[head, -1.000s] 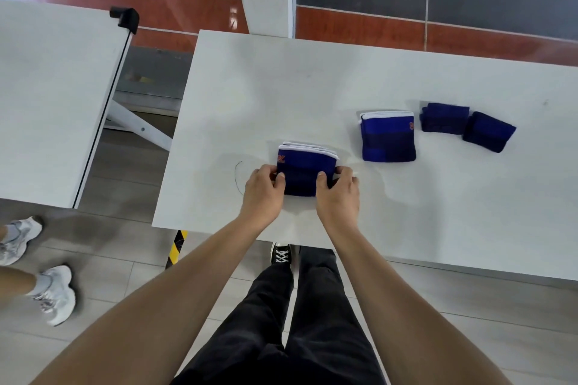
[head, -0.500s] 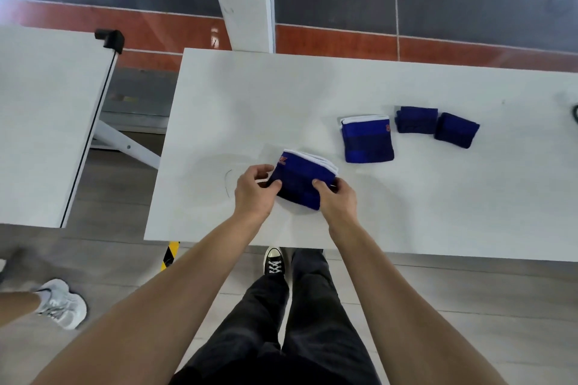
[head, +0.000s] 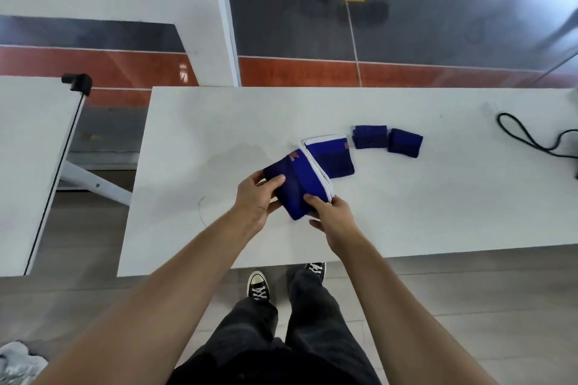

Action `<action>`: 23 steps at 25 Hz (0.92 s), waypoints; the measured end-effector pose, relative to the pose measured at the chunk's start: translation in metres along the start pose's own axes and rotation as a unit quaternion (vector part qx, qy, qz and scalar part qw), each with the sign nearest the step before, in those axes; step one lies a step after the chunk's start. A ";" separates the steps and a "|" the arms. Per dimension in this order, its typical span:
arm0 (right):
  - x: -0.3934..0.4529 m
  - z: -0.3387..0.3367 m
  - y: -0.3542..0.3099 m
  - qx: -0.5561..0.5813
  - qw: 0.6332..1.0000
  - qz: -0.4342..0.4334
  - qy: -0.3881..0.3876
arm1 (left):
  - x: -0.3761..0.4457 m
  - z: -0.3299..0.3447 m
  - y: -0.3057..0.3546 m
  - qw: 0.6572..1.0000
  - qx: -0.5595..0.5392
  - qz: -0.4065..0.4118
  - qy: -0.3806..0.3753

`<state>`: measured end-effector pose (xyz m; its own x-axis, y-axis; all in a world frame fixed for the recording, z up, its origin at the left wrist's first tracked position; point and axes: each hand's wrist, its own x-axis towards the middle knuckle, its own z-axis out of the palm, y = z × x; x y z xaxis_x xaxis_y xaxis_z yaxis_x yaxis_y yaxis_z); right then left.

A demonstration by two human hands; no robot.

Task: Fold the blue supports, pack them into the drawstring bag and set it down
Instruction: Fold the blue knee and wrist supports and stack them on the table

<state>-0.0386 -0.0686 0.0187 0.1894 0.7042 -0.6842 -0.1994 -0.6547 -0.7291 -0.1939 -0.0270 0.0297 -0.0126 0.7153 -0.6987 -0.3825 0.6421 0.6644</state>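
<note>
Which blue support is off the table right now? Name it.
The nearest support, held tilted between the left hand and right hand. The white-edged one behind it and the two small dark ones lie flat on the table.

Desk [head: 194, 134] left half bare; folded supports [head: 387, 140] crowd centre-right; black cable [head: 525, 137] blocks far right.
</note>
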 end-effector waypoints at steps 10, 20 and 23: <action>0.039 -0.059 -0.029 0.020 0.997 -0.053 0.049 | 0.011 0.053 -0.007 0.985 0.168 -0.017 -0.029; 0.078 -0.093 -0.095 0.006 0.995 -0.099 -0.007 | 0.021 0.141 -0.023 0.906 0.365 0.214 0.003; 0.077 -0.092 -0.112 0.007 0.991 -0.097 -0.096 | 0.017 0.165 -0.019 0.959 0.217 0.180 0.018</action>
<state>0.0865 0.0332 0.0462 0.0397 0.8567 -0.5142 -0.1904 -0.4987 -0.8456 -0.0343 0.0181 0.0489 -0.1073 0.9071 -0.4070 0.0735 0.4155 0.9066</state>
